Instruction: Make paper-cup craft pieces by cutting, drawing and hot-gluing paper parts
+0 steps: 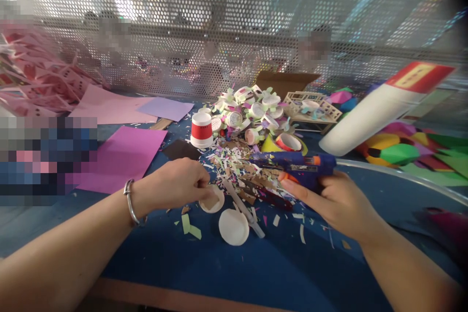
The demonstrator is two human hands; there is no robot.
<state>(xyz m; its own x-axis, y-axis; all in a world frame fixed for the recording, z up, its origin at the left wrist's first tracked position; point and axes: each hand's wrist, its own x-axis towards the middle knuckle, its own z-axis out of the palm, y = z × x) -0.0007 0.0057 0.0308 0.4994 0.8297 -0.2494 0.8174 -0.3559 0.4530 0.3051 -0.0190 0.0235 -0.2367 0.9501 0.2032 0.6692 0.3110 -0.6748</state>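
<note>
My left hand (175, 185) pinches a small white paper disc (213, 199) with a brown paper piece on it, just above the blue table (226, 268). My right hand (329, 202) grips a blue hot glue gun (292, 165) whose nozzle points left toward the disc. A second white paper disc (234, 226) lies on the table below, beside a clear glue stick (243, 208). A silver bangle (129, 202) circles my left wrist.
Paper scraps (234, 163) litter the middle. Behind them stand a red-and-white paper cup (201, 129), a heap of small finished cups (248, 109), a wooden frame (314, 109), a big white glue bottle (380, 107), pink sheets (120, 156) and coloured paper shapes (402, 148). A perforated metal screen (234, 29) backs the table.
</note>
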